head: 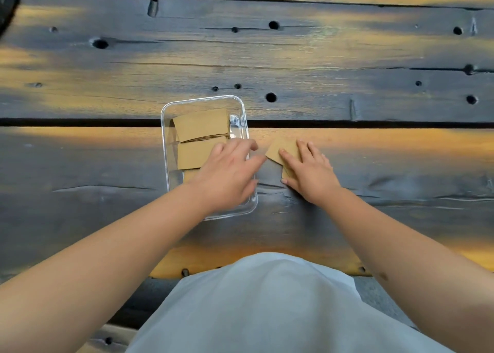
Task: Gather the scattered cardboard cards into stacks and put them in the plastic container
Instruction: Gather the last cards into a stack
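Observation:
A clear plastic container (171,106) sits on the dark wooden table just left of centre. Inside it lie brown cardboard card stacks: one at the far end (201,124), one in the middle (193,153), and a third (190,174) mostly hidden under my wrist. My left hand (227,170) hovers over the container's right side, fingers spread, its fingertips reaching toward loose cards (280,149) on the table to the right. My right hand (307,168) lies flat on those cards, fingers spread, pressing them down. A second card edge (287,173) shows under my right palm.
The table (267,58) is dark planks with knot holes and a wide gap running across behind the cards. Its near edge runs just in front of my white-clothed torso (267,299). A dark round object (6,5) shows at the top left corner.

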### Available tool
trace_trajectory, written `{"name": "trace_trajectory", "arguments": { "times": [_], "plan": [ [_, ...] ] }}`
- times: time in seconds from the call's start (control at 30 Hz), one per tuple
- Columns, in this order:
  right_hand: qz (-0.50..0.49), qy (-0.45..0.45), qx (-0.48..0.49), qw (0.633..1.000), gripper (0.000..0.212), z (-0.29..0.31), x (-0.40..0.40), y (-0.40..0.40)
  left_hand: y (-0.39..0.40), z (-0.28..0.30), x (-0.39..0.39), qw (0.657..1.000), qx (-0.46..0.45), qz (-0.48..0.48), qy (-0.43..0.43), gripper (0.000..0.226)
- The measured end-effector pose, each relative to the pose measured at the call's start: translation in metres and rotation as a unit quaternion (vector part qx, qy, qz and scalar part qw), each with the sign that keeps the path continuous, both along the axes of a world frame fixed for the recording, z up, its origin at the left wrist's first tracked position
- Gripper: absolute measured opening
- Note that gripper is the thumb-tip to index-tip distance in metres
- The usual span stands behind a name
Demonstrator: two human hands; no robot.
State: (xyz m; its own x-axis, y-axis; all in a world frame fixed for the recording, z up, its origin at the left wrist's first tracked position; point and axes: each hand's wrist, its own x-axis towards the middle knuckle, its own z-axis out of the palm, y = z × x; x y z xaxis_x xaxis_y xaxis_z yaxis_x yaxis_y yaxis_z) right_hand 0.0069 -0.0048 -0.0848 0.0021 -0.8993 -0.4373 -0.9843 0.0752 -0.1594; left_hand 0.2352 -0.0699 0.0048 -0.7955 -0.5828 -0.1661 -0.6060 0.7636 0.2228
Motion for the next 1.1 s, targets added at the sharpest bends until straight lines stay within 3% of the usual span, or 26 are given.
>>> {"name": "trace_trajectory", "arguments": {
  "times": [0.13, 0.33, 0.43, 0.53, 0.67, 0.83, 1.1],
  "plan": [
    [0.104, -0.012, -0.028, 0.994, 0.056, 0.001, -0.025, 0.027, 0.023, 0.001, -0.039, 0.999, 0.022, -0.031, 0.025, 0.048],
    [0.2, -0.034, -0.002, 0.979, 0.05, 0.007, -0.067, 0.067, 0.051, -0.026, -0.1, 0.994, 0.1, -0.02, -0.033, 0.063],
    [0.17, -0.064, -0.004, 0.983, 0.064, 0.007, -0.077, 0.084, 0.065, -0.047, -0.125, 0.983, 0.146, -0.006, -0.113, 0.079],
    [0.081, -0.07, -0.02, 0.994, 0.081, 0.005, -0.086, 0.099, 0.079, -0.061, -0.136, 0.977, 0.098, -0.004, -0.19, 0.098],
    [-0.05, -0.037, -0.029, 0.998, 0.089, 0.003, -0.099, 0.12, 0.088, -0.069, -0.136, 0.984, 0.097, 0.012, -0.147, 0.074],
    [-0.069, -0.062, -0.031, 0.995, 0.075, 0.005, -0.099, 0.127, 0.095, -0.068, -0.139, 0.98, 0.165, 0.052, -0.099, 0.051],
    [-0.056, -0.056, 0.006, 0.997, 0.077, 0.009, -0.094, 0.131, 0.105, -0.065, -0.143, 0.962, 0.22, 0.043, -0.154, 0.073]
  ]
}}
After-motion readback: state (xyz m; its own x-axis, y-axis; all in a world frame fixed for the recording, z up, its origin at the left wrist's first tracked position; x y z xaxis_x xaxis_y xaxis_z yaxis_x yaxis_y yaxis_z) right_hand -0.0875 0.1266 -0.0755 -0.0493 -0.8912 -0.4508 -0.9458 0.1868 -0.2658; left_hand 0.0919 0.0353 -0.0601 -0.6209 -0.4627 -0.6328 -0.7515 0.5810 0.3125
